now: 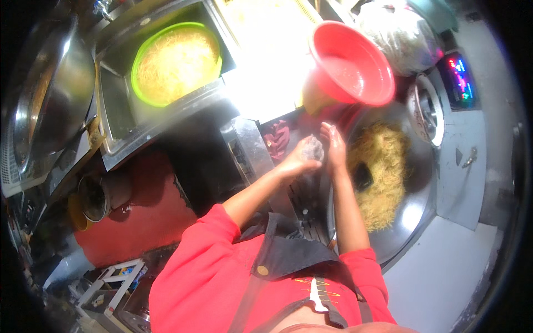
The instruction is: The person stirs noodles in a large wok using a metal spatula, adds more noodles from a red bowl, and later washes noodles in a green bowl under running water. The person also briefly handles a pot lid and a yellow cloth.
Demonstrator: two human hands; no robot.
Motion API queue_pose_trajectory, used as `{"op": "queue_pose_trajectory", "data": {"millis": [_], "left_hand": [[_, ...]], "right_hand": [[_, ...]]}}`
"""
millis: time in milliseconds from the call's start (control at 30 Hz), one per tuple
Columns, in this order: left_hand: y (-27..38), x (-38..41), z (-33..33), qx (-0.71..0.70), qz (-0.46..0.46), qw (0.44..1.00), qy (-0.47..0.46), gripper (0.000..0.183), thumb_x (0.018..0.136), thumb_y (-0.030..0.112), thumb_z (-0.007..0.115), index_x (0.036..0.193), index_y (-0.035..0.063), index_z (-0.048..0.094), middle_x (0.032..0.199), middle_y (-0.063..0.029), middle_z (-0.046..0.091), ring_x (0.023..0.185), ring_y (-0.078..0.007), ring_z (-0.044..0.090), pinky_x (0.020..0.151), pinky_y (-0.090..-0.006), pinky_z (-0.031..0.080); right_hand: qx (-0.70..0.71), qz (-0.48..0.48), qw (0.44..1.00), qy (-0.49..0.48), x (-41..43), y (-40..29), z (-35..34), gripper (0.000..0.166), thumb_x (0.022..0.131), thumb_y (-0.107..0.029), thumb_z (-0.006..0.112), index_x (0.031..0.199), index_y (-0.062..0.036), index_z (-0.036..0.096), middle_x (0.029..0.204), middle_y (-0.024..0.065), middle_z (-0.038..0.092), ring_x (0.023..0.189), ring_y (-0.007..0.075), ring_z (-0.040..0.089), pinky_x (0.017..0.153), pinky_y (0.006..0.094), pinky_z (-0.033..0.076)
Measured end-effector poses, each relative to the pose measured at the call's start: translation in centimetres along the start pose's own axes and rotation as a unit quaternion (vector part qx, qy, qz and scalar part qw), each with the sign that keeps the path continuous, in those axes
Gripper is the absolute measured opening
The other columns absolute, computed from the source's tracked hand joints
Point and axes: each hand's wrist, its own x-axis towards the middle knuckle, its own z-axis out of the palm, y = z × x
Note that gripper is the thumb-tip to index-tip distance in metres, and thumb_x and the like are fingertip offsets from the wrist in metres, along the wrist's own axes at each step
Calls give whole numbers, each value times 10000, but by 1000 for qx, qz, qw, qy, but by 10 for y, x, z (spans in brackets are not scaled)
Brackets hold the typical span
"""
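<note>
My left hand [299,159] is curled around a grey crumpled clump [313,147], perhaps a scouring pad or wadded cloth; the picture does not settle which. Just to its right, my right hand [335,146] is raised with fingers extended and nothing visible in it. Its palm faces the clump across a small gap. Beyond both hands, a red plastic basin [354,66] tilts toward me, with a wet-looking inside. A large metal wok [410,208] lies right of my right forearm, holding pale yellow shreds [383,175]. Behind my left hand lies a maroon cloth [277,138].
At upper left a steel sink [116,98] contains a green-rimmed basin [135,79] of pale shreds. Glare washes out the white counter [266,62]. A white-rimmed bowl [435,112], a lit panel [460,81] and a filled clear plastic bag [395,35] stand at right. Lower left are buckets [98,200].
</note>
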Motion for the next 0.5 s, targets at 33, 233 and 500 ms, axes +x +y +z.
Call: {"op": "queue_pose_trajectory", "data": {"millis": [33,233,500], "left_hand": [[8,-3,4,-104,-11,994,-42,569,832,334,534,1275,61,303,1167,-72,454,1020,-181,486,849,-317,419],[3,-13,21,-383,17,921,69,315,926,296,403,1164,98,458,1078,-17,528,970,-139,518,854,-281,424],[6,-42,-14,-404,53,910,78,358,949,293,281,1095,45,494,970,-100,581,907,-231,558,821,-370,450]], "right_hand": [[-5,-32,999,2,-3,-2,3,350,926,-284,402,1091,-18,557,1069,76,556,971,137,502,868,284,386],[-66,-137,988,-32,-64,-16,43,364,915,-222,399,1198,-3,467,1199,134,479,1133,219,436,969,312,317],[-164,-247,952,-82,-151,-17,17,342,784,-54,447,1110,13,523,1149,140,505,1070,208,479,939,321,361]]}}
